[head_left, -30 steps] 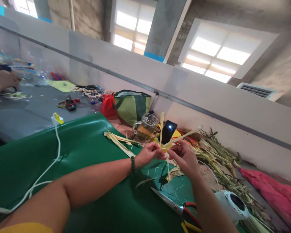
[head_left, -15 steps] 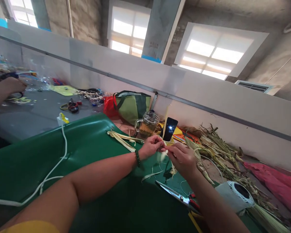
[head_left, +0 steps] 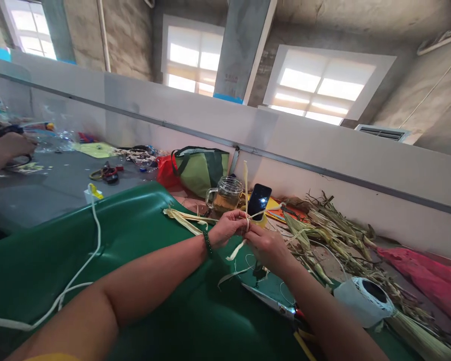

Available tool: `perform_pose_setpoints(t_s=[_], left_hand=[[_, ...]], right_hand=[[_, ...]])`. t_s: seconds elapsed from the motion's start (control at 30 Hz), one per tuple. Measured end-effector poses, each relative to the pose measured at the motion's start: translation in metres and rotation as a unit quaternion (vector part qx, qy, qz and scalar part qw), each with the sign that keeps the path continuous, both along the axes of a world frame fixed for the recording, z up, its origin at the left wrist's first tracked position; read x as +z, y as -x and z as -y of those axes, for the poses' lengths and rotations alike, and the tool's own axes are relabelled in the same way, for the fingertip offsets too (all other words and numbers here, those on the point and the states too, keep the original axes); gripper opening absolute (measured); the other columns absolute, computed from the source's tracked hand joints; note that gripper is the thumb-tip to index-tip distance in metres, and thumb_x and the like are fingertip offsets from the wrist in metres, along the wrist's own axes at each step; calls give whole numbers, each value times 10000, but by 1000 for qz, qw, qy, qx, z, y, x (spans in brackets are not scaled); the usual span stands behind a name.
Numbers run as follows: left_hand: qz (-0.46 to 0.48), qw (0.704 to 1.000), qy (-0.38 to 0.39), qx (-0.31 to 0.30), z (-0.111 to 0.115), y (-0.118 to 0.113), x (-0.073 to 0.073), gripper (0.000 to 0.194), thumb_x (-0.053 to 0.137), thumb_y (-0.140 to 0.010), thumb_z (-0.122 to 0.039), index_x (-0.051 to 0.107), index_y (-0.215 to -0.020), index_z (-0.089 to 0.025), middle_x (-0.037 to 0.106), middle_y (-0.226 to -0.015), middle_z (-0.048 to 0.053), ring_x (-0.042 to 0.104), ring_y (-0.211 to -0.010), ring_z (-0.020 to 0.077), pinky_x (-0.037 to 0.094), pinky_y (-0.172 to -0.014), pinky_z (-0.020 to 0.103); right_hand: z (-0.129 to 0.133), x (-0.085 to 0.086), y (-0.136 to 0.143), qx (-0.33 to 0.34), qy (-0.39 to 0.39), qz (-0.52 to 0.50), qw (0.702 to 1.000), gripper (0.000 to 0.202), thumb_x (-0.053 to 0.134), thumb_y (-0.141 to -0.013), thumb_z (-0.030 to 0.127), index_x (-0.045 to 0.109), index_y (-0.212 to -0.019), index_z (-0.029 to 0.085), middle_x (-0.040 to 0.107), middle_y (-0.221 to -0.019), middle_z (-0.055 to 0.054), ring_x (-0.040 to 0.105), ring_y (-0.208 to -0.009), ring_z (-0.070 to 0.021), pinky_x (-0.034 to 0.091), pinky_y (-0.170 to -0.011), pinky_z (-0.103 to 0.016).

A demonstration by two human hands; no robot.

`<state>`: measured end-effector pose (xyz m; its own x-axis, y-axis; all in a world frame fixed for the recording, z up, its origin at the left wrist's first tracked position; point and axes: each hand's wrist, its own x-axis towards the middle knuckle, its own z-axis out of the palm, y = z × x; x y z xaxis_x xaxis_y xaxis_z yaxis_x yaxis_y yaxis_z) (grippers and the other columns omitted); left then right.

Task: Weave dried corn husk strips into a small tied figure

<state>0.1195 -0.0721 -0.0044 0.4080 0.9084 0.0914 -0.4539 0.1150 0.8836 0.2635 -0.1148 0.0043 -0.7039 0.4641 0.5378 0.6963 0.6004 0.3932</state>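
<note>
My left hand (head_left: 227,227) pinches pale strips of corn husk (head_left: 246,188) where they cross, with a green bead bracelet on its wrist. Close against it, my right hand (head_left: 265,244) grips the same husk from the other side. One strip stands upright above the fingers, one points right, and a curled end (head_left: 235,250) hangs below. Under the hands, scissors (head_left: 268,302) with red handles lie on the green mat (head_left: 195,321), partly behind my right forearm. Thin cord and a loose husk scrap lie beside them. Several more husk strips (head_left: 184,220) rest left of my hands.
Behind my hands stand a glass mug (head_left: 227,195), a phone (head_left: 259,201) and a green bag (head_left: 201,170). Dried husks (head_left: 334,225) pile up at right, near a white roll (head_left: 363,301) and pink cloth (head_left: 432,281). A white cable (head_left: 93,250) crosses the mat. Another person's hand (head_left: 13,148) is far left.
The husk strips now stick up and out to the right from my fingers, where before one short end showed below. My right hand has shifted left, closer to the left. The view has tilted slightly.
</note>
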Motion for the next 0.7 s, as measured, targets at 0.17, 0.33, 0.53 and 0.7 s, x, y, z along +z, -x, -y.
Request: perform_pose_setpoints(t_s=[0.17, 0.33, 0.53, 0.7], left_hand=[[-13, 998, 22, -55, -3, 3, 1, 249, 777, -487, -189, 653, -683, -100, 567, -555, -25, 511, -531, 71, 401, -569, 212], [-10, 999, -37, -26, -4, -1, -8, 332, 830, -472, -299, 667, -680, -98, 602, -607, -4, 519, -576, 80, 393, -597, 210], [-39, 988, -152, -4, 0, -4, -12, 284, 790, -520, -325, 683, -666, -106, 623, -652, 11, 523, -652, 114, 396, -652, 229], [-103, 960, -256, 34, 2, -7, -14, 362, 730, -581, -448, 592, -483, -129, 565, -529, -8, 481, -586, 115, 395, -600, 238]], right_hand=[[-3, -4, -1, -62, 43, -4, 997, 213, 477, -884, 185, 663, -780, 169, 682, -832, -74, 585, -626, -128, 357, -513, -235], [5, 1, 4, 30, -14, -14, 999, 239, 467, -876, 140, 647, -720, 162, 651, -691, -50, 565, -570, -122, 377, -506, -231], [19, 9, 14, 90, -52, -173, 979, 219, 456, -895, 147, 671, -849, 152, 687, -765, -64, 639, -678, -127, 477, -606, -202], [9, 3, 15, 67, 4, -250, 966, 250, 466, -904, 221, 700, -842, 155, 707, -787, -92, 664, -692, -162, 515, -619, -242]])
